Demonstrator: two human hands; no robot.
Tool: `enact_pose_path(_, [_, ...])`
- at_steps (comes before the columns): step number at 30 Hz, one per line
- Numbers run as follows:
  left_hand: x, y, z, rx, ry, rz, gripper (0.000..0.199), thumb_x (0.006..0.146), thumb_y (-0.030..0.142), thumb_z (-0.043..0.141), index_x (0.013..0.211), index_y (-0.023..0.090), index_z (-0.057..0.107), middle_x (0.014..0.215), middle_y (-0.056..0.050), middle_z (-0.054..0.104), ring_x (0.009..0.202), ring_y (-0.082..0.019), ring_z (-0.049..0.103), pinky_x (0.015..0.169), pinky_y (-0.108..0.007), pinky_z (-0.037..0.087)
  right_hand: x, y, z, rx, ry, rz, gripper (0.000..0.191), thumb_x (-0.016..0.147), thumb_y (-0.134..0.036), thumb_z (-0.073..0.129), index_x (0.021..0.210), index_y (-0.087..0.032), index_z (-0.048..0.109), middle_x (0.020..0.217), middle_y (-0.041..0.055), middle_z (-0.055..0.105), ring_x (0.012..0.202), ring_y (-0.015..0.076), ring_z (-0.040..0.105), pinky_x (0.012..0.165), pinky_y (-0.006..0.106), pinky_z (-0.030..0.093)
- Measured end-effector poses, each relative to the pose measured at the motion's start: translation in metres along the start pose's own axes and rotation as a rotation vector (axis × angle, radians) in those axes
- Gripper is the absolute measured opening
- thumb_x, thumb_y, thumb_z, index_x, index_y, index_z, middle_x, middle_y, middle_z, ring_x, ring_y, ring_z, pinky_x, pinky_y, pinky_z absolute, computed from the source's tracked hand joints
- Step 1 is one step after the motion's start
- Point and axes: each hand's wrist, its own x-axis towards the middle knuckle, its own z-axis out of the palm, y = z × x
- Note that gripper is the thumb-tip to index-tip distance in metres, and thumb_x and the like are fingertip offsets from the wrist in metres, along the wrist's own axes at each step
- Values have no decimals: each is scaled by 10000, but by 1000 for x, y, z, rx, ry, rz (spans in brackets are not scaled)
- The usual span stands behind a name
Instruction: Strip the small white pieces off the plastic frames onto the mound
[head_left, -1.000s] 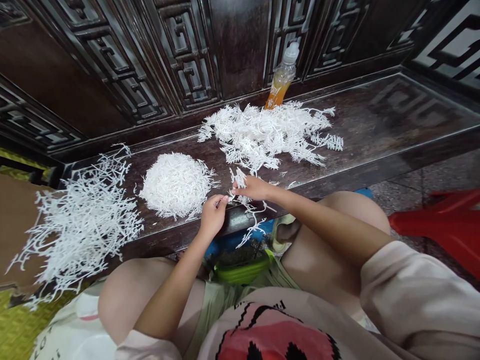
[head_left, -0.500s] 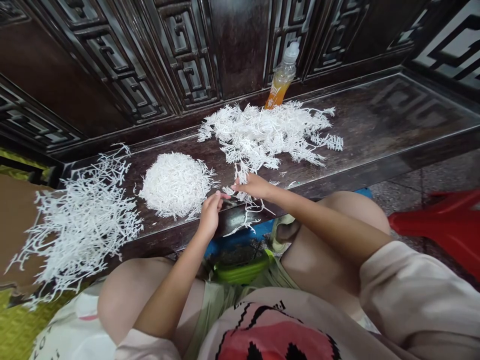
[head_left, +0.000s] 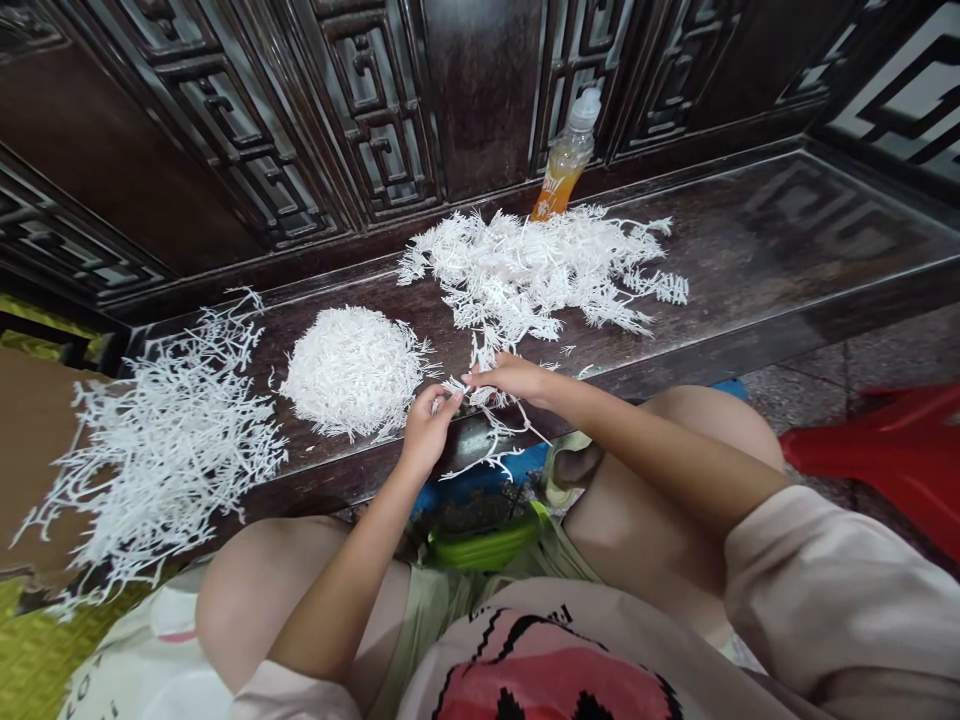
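My right hand (head_left: 514,378) is closed on a white branched plastic sprig (head_left: 499,458), whose thin bare stems hang over the bench's front edge. Close against it, my left hand (head_left: 430,425) pinches a small white tip of the sprig between thumb and forefinger. Just left of my hands lies a rounded heap of short white pieces (head_left: 352,370). Beyond my right hand spreads a loose pile of feathery white sprigs (head_left: 540,265). Bare white branching stems (head_left: 176,440) are heaped at the far left.
The dark wooden bench (head_left: 750,230) has a carved lattice back (head_left: 375,110). A bottle of orange drink (head_left: 561,170) stands behind the sprig pile. A red plastic stool (head_left: 885,440) is at the right, a green plastic object (head_left: 487,545) below between my knees.
My left hand has moved slightly right and its fingertips have closed on the sprig near my right hand. The hanging stems have swung a little.
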Motion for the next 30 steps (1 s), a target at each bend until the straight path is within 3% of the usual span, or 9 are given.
enact_pose_path(13, [4, 1, -3, -384, 32, -187, 255, 609, 374, 630, 646, 151, 509, 516, 68, 340, 446, -34, 265, 457, -203, 221, 5, 4, 2, 103, -26, 68, 228, 599, -337, 661, 635, -121, 597, 709, 41, 603, 613, 95, 475, 520, 206, 356])
enact_pose_path(19, [4, 0, -4, -435, 43, -207, 258, 618, 361, 627, 605, 155, 472, 473, 79, 261, 420, -34, 245, 436, -209, 206, 7, 8, 4, 116, -51, 81, 237, 586, -342, 679, 630, -125, 594, 685, 37, 600, 558, 84, 451, 490, 206, 349])
enact_pose_path(30, [6, -2, -3, -486, 32, -218, 268, 621, 373, 619, 609, 154, 464, 479, 81, 251, 421, -32, 239, 432, -199, 198, 8, 13, 7, 165, -21, 141, 243, 580, -339, 678, 630, -132, 563, 684, 36, 577, 555, 84, 450, 490, 205, 351])
